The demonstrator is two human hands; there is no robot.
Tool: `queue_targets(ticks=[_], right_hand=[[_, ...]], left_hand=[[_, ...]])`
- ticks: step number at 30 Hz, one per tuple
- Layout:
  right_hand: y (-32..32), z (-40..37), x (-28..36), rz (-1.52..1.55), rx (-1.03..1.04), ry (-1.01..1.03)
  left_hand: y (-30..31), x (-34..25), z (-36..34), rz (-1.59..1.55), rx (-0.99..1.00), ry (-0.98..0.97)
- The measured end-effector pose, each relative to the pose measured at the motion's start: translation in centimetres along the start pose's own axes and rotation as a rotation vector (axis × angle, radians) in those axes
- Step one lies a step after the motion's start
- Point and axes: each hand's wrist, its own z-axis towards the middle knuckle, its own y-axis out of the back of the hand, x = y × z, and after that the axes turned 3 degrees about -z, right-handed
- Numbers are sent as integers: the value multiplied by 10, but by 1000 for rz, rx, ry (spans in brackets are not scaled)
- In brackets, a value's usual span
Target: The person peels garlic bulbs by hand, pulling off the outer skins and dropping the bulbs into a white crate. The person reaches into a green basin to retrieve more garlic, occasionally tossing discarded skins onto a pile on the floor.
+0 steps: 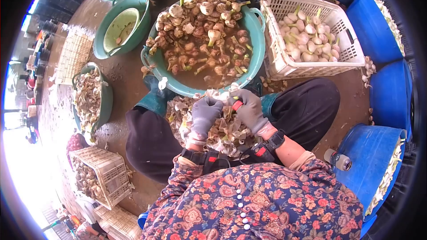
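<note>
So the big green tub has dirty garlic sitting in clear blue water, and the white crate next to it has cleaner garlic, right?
Almost! The head view shows the water is brown and murky, not clear blue. The big green tub does have dirty garlic, and the white crate beside it has cleaner garlic.

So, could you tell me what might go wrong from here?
The garlic bulbs heaped above the rim of the green tub could roll off. A piece slipping from the gloved left hand or right hand might vanish into the loose peelings below, or splash into the muddy water just ahead.
</note>
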Motion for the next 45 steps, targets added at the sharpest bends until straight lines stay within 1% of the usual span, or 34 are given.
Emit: queue_targets(ticks=[1,3,4,6,7,8,10,11,12,14,15,16,18,20,21,22,23,25,26,27,28,29,30,31,32,33,34,37,38,40,41,42,44,45], right_hand=[[0,0,0,2,3,1],[3,3,-3,780,19,-662],[8,6,-4,780,12,-662],[18,17,-6,1252,114,-947],[17,19,-12,1250,115,-1038],[17,18,-16,1250,114,-1038],[15,21,-19,1151,171,-1093],[15,20,-12,1121,114,-1101],[14,20,-16,1119,112,-1103],[8,22,-39,1134,139,-1201],[4,21,-63,1176,149,-1191],[5,31,-59,1174,143,-1187],[14,70,-30,1122,-86,-1060],[41,133,20,1548,-208,-897],[59,157,38,1494,-30,-700],[73,171,45,1426,141,-505],[72,178,37,1417,134,-502],[67,184,12,971,167,-360],[53,173,0,751,50,-509],[43,163,-15,533,42,-630],[34,146,-26,371,49,-630],[21,132,-51,167,59,-727],[4,113,-100,-168,46,-640],[5,108,-81,-319,142,-614],[-2,104,-70,-412,140,-644],[-7,100,-64,-405,164,-635],[-10,98,-59,-399,189,-618],[-12,90,-40,-354,227,-615],[-12,86,-39,-351,229,-609],[-9,78,-38,-342,265,-479],[-7,73,-37,-330,289,-451],[-3,69,-36,-328,287,-446],[8,64,-26,-126,336,-463],[13,60,-26,13,407,-571]], left_hand=[[0,8,4,-1,-3,2],[1,37,20,602,-159,-108],[4,48,25,604,-153,-112],[11,65,29,759,-19,22],[13,59,32,855,67,59],[14,53,34,854,68,59],[18,38,42,699,137,129],[18,29,44,704,92,58],[16,28,50,704,95,58],[11,27,70,431,-18,-60],[7,25,83,414,-50,-80],[3,23,96,385,-23,-74],[-5,17,126,495,38,-136],[-22,32,166,603,60,-238],[-28,28,179,608,133,-205],[-35,31,188,601,139,-209],[-42,34,199,533,165,-160],[-56,45,217,409,169,-112],[-59,48,220,400,175,-113],[-60,52,223,258,215,-30],[-61,55,222,118,251,57],[-58,43,209,-9,278,95],[-52,31,194,-3,280,103],[-45,21,179,-27,266,-38],[-40,17,165,-52,249,-180],[-37,16,154,-93,296,-245],[-31,0,131,-69,266,-275],[-21,-23,91,197,165,-454],[-18,-24,84,198,158,-455],[-10,-25,74,230,197,-472],[-8,-21,73,319,197,-537],[-7,-16,72,322,194,-541],[-4,-15,66,107,254,-425],[1,-14,64,-104,379,-311]])
